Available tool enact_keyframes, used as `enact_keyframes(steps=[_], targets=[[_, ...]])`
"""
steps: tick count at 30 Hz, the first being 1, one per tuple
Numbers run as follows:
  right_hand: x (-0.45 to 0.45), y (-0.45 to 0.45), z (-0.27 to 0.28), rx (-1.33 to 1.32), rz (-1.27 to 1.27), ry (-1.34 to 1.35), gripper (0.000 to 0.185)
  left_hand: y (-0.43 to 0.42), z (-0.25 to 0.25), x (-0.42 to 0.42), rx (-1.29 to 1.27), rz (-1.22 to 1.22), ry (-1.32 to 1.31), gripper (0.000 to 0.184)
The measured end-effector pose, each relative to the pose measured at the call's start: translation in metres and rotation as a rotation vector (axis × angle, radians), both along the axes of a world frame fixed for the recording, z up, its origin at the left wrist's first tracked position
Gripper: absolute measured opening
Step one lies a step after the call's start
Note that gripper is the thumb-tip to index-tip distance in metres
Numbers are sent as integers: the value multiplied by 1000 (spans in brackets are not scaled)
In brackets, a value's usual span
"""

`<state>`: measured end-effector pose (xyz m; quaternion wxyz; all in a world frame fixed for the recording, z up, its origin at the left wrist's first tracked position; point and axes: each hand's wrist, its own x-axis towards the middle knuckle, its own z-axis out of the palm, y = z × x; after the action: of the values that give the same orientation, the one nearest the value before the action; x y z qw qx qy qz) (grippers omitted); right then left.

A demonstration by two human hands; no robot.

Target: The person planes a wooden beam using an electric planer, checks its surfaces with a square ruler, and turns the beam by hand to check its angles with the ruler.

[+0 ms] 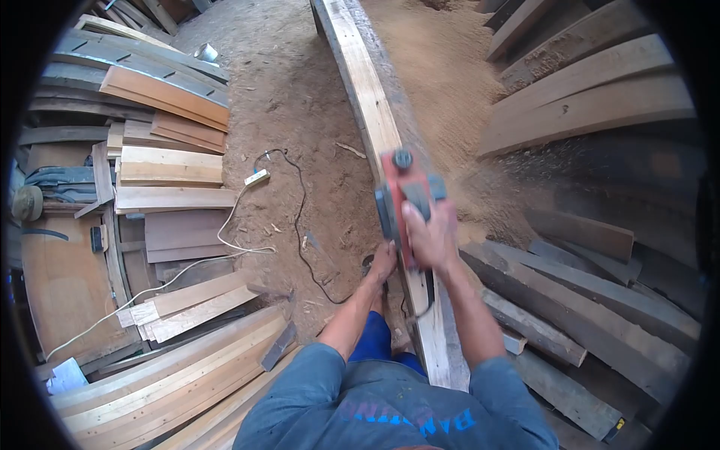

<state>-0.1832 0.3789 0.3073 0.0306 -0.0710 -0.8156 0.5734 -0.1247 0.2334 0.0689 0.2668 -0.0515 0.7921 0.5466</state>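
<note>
A red and grey electric planer (405,169), slightly blurred, sits on a long pale wooden beam (367,82). My right hand (433,232) is wrapped round the planer's rear handle from above. Beside the planer's back end, at the beam's left edge, my left hand (384,259) is closed; what its fingers grip is hidden. A dark cord (429,292) hangs behind the planer. Shavings spray off to the right of the tool.
Planks (172,166) are stacked along the left, more boards (592,105) along the right. A power strip (257,178) with a white cable and a black cord (302,217) lies on the dirt floor left of the beam. Sawdust (435,67) covers the ground on the right.
</note>
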Motion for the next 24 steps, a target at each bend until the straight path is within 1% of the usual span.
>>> enact_keyframes(steps=[1, 2, 3, 4, 5, 6, 7, 8, 10, 12, 13, 15, 17, 19, 20, 21, 22, 23, 24], targets=[[-42, -3, -1, 52, -1, 147, 42, -6, -21, -1, 32, 4, -3, 42], [-81, -4, 3, 107, 15, 68, 43, -10, -45, 5, 64, 8, -7, 43], [-121, -6, 4, 135, 2, 5, 45, -11, -58, 9, 94, 13, -13, 45], [-161, -8, 4, 163, -8, -58, 47, -8, -41, 7, 67, 48, 16, 44], [-189, -11, 10, 111, -13, -80, 48, -5, -22, 5, 39, 84, 46, 44], [-217, -15, 17, 60, -20, -103, 50, -8, -16, 3, 45, 51, -13, 48], [-236, -17, 30, -39, 7, -97, 51, -11, -26, 2, 10, 29, -54, 44], [-258, -16, 23, -46, 9, -105, 53, -14, -36, 1, -26, 5, -95, 42], [-270, -14, 11, -59, 29, -117, 56, -15, -37, 1, 69, 50, -239, 41], [-250, -9, 11, -72, 64, -129, 57, -15, -26, -1, 64, 64, -310, 42], [-233, -8, 3, -73, 60, -125, 57, -17, -30, -6, 105, 44, -300, 43], [-202, -4, -5, -79, 51, -99, 55, -20, -42, -5, 118, 13, -205, 49], [-148, 1, 10, -32, 7, -187, 54, -20, -44, -8, 92, -9, -163, 55], [-81, 7, 22, -32, -8, -236, 49, -20, -27, -13, 92, -30, -248, 58], [-45, 14, 16, -54, 2, -240, 46, -15, 3, -15, -8, -50, -184, 55], [-6, 21, 10, 24, 42, -147, 41, -21, -21, -16, 22, -96, -175, 54], [37, 29, -9, 219, 35, -3, 42, -31, -70, -16, 51, -142, -167, 53], [88, 34, -17, 187, 36, 27, 46, -34, -95, -18, 78, -187, -159, 53], [139, 39, -26, 155, 37, 57, 50, -26, -82, -18, 125, -100, -118, 55]])
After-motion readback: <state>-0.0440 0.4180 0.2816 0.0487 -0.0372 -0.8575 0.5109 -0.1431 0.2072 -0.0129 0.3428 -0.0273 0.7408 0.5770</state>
